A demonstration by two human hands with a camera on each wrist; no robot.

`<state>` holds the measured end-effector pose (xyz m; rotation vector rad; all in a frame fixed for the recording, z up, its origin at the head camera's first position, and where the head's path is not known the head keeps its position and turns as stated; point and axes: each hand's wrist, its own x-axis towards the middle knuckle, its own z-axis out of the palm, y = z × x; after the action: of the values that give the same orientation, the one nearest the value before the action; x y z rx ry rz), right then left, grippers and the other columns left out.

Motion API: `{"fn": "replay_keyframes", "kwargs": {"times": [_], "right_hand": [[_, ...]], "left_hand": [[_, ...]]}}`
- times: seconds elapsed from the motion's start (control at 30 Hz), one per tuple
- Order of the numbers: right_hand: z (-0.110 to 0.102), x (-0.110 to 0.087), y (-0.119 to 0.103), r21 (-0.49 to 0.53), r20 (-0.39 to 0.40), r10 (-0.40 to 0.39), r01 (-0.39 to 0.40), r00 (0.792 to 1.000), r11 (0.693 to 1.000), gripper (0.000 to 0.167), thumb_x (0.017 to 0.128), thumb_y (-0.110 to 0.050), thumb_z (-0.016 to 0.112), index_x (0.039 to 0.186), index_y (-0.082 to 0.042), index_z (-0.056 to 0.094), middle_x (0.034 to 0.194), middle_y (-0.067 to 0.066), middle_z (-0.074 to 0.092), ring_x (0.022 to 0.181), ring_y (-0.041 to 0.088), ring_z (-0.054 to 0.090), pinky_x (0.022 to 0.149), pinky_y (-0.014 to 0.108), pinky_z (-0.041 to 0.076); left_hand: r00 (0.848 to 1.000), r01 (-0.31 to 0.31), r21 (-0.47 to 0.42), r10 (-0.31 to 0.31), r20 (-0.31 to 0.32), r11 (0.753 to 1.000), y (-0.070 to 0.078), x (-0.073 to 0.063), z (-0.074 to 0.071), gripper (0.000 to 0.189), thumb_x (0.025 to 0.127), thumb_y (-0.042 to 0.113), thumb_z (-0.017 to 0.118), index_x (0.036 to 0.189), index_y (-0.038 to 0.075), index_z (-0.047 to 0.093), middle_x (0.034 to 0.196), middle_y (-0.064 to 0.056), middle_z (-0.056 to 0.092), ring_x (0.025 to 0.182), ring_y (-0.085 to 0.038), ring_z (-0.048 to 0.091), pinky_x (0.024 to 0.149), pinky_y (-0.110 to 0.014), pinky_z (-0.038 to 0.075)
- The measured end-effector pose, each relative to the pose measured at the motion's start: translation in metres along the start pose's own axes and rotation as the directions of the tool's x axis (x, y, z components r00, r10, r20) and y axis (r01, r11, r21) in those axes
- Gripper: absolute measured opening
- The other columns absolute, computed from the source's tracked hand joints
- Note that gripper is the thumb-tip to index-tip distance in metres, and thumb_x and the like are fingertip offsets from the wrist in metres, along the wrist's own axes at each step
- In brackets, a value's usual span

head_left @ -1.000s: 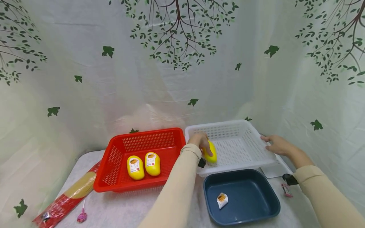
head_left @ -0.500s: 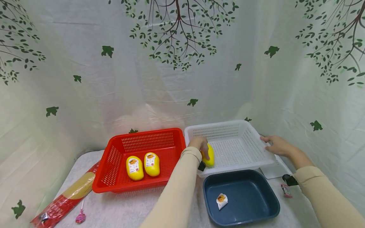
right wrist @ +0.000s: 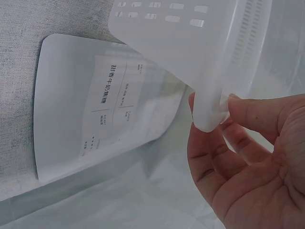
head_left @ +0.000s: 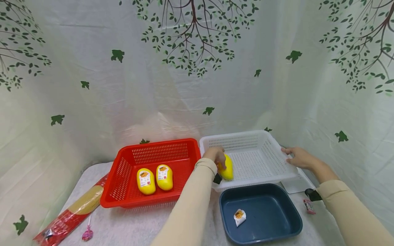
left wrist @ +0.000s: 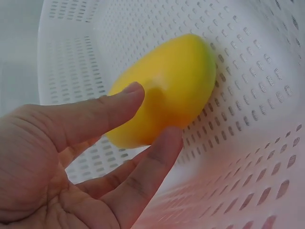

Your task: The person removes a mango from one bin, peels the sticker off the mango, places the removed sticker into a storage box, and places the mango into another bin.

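A yellow mango point(head_left: 228, 168), greenish at one end, lies at the left side of the white basket point(head_left: 252, 160). Over its near end is my left hand point(head_left: 216, 158). In the left wrist view, its thumb and fairly straight fingers point(left wrist: 167, 143) stand apart, overlapping the mango point(left wrist: 176, 76) without closing round it. My right hand point(head_left: 300, 157) pinches the basket's right rim between thumb and fingers, as the right wrist view shows at the rim's corner point(right wrist: 209, 112). Two more yellow mangoes, one point(head_left: 146, 181) beside the other point(head_left: 164, 177), lie label up in the red basket point(head_left: 138, 198).
In front of the white basket stands a dark blue tray point(head_left: 267, 208) with a small white wrapped piece point(head_left: 239, 216). A white printed pouch point(right wrist: 71, 105) lies by the basket's right corner, near a small pink wrapped sweet point(head_left: 309, 206). A long red packet point(head_left: 77, 212) and a lollipop point(head_left: 87, 234) lie left.
My left hand has drawn slightly left from the mango, and the mango has shifted and tilted a little in the white basket. My right hand has stayed at the rim.
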<state>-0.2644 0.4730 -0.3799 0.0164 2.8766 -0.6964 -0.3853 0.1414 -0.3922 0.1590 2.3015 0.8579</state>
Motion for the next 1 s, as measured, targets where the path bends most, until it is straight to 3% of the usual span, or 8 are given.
{"fn": "replay_keyframes", "kwargs": {"times": [0.23, 0.33, 0.5, 0.57, 0.7, 0.8, 1.0], "right_hand": [[0.001, 0.002, -0.004, -0.01, -0.007, -0.035, 0.035, 0.999, 0.999, 0.06, 0.1, -0.002, 0.064, 0.152, 0.016, 0.04, 0.153, 0.047, 0.039, 0.141, 0.068, 0.04, 0.109, 0.074, 0.046], [0.002, 0.002, -0.006, -0.014, 0.002, -0.04, 0.04, 0.999, 0.999, 0.061, 0.1, -0.002, 0.064, 0.153, 0.015, 0.04, 0.152, 0.047, 0.041, 0.141, 0.068, 0.042, 0.109, 0.074, 0.046], [-0.001, 0.0, -0.008, -0.033, 0.012, -0.046, 0.046, 0.999, 0.998, 0.061, 0.1, -0.003, 0.065, 0.153, 0.016, 0.041, 0.148, 0.046, 0.048, 0.136, 0.065, 0.049, 0.103, 0.07, 0.052], [-0.003, 0.001, -0.008, -0.046, 0.015, -0.049, 0.05, 0.999, 0.998, 0.061, 0.1, -0.004, 0.065, 0.152, 0.017, 0.042, 0.144, 0.046, 0.052, 0.133, 0.065, 0.052, 0.101, 0.069, 0.053], [-0.005, 0.002, -0.008, -0.051, 0.024, -0.048, 0.049, 0.999, 0.998, 0.06, 0.099, -0.005, 0.066, 0.149, 0.021, 0.044, 0.138, 0.047, 0.055, 0.128, 0.064, 0.055, 0.1, 0.069, 0.054], [-0.006, 0.002, -0.009, -0.032, 0.026, -0.043, 0.044, 0.999, 0.999, 0.06, 0.1, -0.007, 0.065, 0.146, 0.024, 0.044, 0.139, 0.049, 0.052, 0.128, 0.064, 0.054, 0.102, 0.07, 0.053], [-0.006, 0.003, -0.015, -0.037, 0.003, -0.061, 0.061, 0.998, 0.997, 0.064, 0.102, -0.012, 0.064, 0.147, 0.025, 0.04, 0.141, 0.052, 0.048, 0.129, 0.067, 0.051, 0.103, 0.072, 0.051]], "left_hand": [[0.999, -0.047, 0.075, 0.045, 0.025, 0.996, 0.002, -0.021, -0.017, 0.075, 0.096, 0.007, 0.079, 0.163, 0.01, 0.044, 0.147, -0.024, 0.058, 0.133, -0.04, 0.062, 0.089, -0.038, 0.065], [0.998, -0.062, 0.04, 0.061, 0.025, 0.997, 0.001, -0.033, -0.025, 0.072, 0.099, 0.007, 0.076, 0.163, 0.008, 0.043, 0.15, -0.027, 0.055, 0.133, -0.042, 0.064, 0.096, -0.042, 0.065], [0.993, -0.11, -0.058, 0.113, 0.036, 0.992, -0.002, -0.049, -0.035, 0.063, 0.104, 0.004, 0.066, 0.162, 0.004, 0.042, 0.148, -0.034, 0.052, 0.128, -0.049, 0.067, 0.112, -0.052, 0.056], [0.991, -0.127, -0.093, 0.131, 0.04, 0.988, -0.003, -0.055, -0.038, 0.061, 0.105, 0.003, 0.063, 0.162, 0.004, 0.042, 0.148, -0.034, 0.051, 0.126, -0.05, 0.068, 0.112, -0.053, 0.055], [0.983, -0.17, -0.118, 0.177, 0.05, 0.978, -0.006, -0.062, -0.046, 0.06, 0.105, 0.004, 0.064, 0.161, 0.006, 0.044, 0.147, -0.033, 0.053, 0.103, -0.04, 0.073, 0.109, -0.051, 0.058], [0.972, -0.221, -0.084, 0.226, 0.062, 0.972, -0.01, -0.065, -0.051, 0.059, 0.105, 0.007, 0.065, 0.16, 0.009, 0.045, 0.147, -0.03, 0.055, 0.089, -0.03, 0.069, 0.106, -0.047, 0.06], [0.951, -0.301, -0.035, 0.303, 0.069, 0.953, -0.024, -0.075, -0.059, 0.058, 0.105, 0.013, 0.069, 0.159, 0.013, 0.047, 0.151, -0.022, 0.055, 0.102, -0.031, 0.075, 0.097, -0.04, 0.065]]}}
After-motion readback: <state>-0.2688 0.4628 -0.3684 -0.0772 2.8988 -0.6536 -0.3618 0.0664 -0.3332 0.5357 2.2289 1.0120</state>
